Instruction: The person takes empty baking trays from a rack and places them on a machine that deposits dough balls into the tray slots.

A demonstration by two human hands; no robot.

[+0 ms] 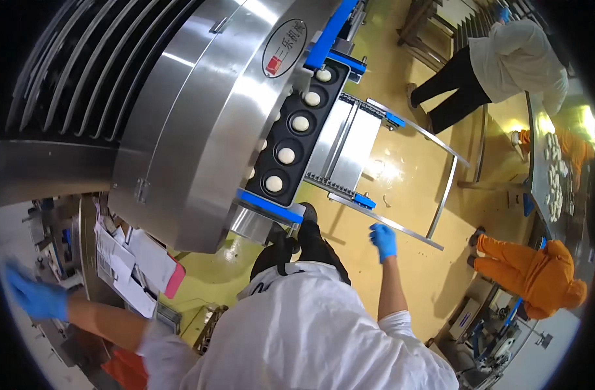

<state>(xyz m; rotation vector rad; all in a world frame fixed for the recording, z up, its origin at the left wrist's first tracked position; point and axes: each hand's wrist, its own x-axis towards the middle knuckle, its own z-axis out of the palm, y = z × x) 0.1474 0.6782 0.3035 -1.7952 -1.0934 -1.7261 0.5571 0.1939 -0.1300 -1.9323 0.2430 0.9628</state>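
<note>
White, creased cloth fills the foreground: a loose top (304, 325), worn with blue, thin-skinned gloves. Out wide, the left hand (34, 292) is blurred, its grip impossible to tell; over the floor, the right hand (383, 242) is held with fingers bent, nothing seen clasped, full closure unclear. Just ahead, partly covered by a curved, brushed-steel housing (200, 130), a matt black tray with round wells (309, 144) is seen, well apart from both hands. Smooth, pale domed rounds (300, 123) are cupped there, dough perhaps. Filling is apparently being watched over; for any handling, a level, two-handed hold would be called for. Beside it, a chain-edged steel frame (346, 140) is set over glossy yellow flooring (401, 195). Farther off, a metal table (539, 162) is strewn with pale, elongated pieces (553, 175).
</note>
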